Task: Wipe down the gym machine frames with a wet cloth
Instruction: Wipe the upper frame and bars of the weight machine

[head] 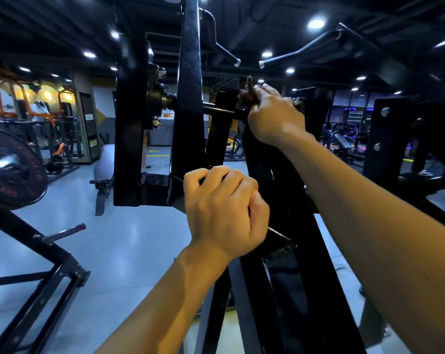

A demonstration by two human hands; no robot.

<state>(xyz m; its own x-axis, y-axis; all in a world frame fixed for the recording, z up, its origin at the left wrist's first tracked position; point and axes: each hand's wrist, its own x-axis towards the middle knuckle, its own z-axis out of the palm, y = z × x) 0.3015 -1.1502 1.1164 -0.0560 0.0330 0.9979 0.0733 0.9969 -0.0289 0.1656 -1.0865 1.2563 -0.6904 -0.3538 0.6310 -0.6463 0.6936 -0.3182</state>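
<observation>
Hands work high on a black gym machine frame (pixel 189 80) in a dim gym. At the upper right, the right hand (pixel 273 118) has its fingers (pixel 268 92) clenched around a dark brownish cloth (pixel 248 94), which it presses against the frame beside a horizontal pivot bar (pixel 217 108); a bunched tip of the cloth sticks up above the knuckles. Lower and nearer the camera, the left hand (pixel 222 210) has its fingers curled over the edge of a black bracket on the same frame, gripping it. Two angled handles (pixel 296 53) with pale end caps hang overhead. At the left edge sits a weight plate (pixel 11 167) on a second machine, with a bare peg (pixel 65 232) jutting out below it. Behind, on the pale glossy floor (pixel 129 241), stands a padded bench (pixel 103 172).
</observation>
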